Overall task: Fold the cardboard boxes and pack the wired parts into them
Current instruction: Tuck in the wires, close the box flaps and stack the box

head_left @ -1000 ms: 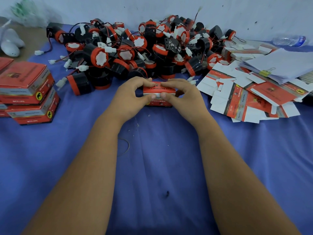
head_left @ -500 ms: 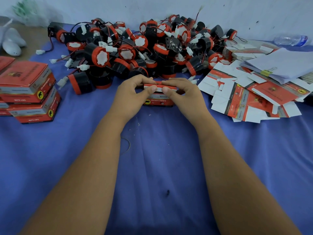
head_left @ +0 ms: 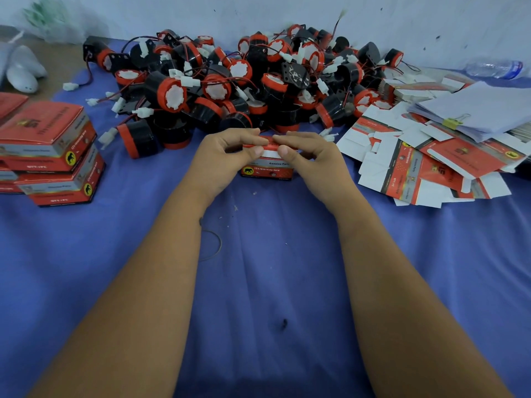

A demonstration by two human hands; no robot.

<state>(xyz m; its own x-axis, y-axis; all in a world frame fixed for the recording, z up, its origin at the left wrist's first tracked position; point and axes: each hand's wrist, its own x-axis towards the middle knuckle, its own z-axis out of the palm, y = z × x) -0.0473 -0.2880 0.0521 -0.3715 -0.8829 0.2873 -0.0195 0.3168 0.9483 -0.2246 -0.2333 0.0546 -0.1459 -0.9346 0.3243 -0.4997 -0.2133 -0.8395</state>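
A small red cardboard box [head_left: 267, 168] stands on the blue cloth in the middle, its printed front facing me. My left hand [head_left: 222, 159] grips its left side, fingers curled over the red lid flap, thumb on the white tuck strip. My right hand [head_left: 310, 158] grips the right side the same way. What is inside the box is hidden. Behind it lies a big pile of black-and-red wired parts [head_left: 230, 87] with white connectors.
Stacked closed red boxes [head_left: 51, 150] sit at the left. Flat unfolded box blanks [head_left: 425, 165] spread at the right, under clipped white papers [head_left: 482, 110]. A plastic bottle [head_left: 494, 68] lies far right by the wall. A thin wire loop [head_left: 211, 244] lies near my left forearm.
Both hands have shifted on the box; the lid flap has come down toward the front and the thumbs now press at the white tuck strip.
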